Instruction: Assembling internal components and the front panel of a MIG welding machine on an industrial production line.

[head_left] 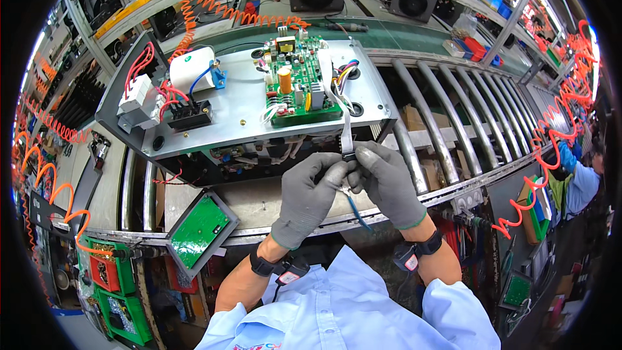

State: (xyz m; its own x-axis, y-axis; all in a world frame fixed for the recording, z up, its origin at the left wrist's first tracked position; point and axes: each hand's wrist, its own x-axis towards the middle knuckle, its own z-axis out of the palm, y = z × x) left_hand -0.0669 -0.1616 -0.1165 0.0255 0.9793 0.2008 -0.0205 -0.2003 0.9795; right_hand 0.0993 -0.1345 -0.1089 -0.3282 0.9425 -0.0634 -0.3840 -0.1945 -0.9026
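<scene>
My gloved left hand and gloved right hand meet in front of an open metal chassis. Both pinch the black connector at the end of a flat grey ribbon cable. The cable runs up to a green circuit board on top of the chassis, crowded with components. Below my fingers hangs a thin blue strip; its upper end is hidden at the hands. Multicoloured wires rise beside the ribbon cable.
A white capacitor-like part and a black block sit left on the chassis. Metal rollers extend right. A framed green board lies at front left, above green parts bins. Orange coiled hoses hang around; another person is at far right.
</scene>
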